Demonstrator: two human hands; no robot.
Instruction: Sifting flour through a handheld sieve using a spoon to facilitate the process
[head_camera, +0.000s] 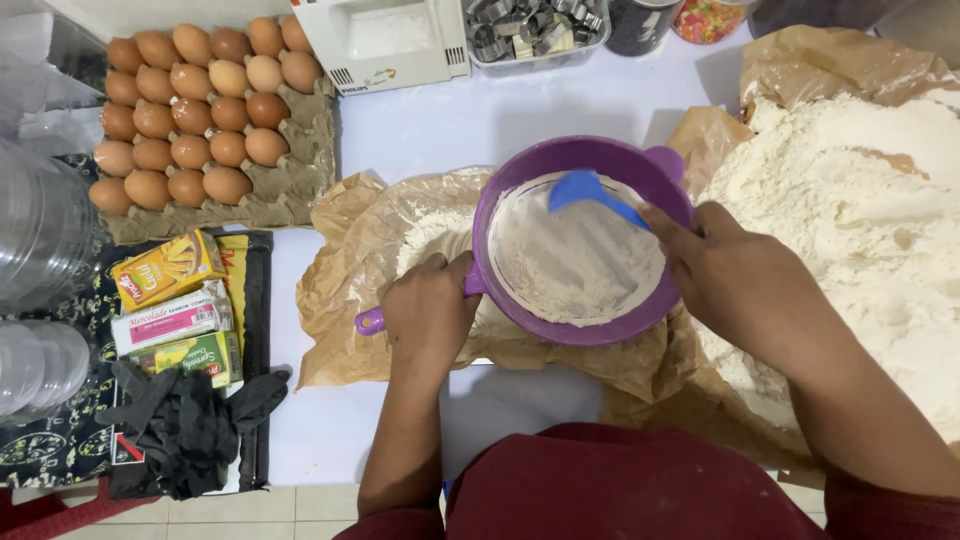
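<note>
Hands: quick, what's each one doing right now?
Left hand: closed on the purple sieve's handle.
Right hand: closed on the blue spatula inside the sieve.

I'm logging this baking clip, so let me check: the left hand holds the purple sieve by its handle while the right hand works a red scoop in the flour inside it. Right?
Not quite: the scoop is blue, not red, as the head view shows. The rest stands: the left hand holds the purple sieve by its handle, and the right hand works the scoop in the flour inside it.
</note>
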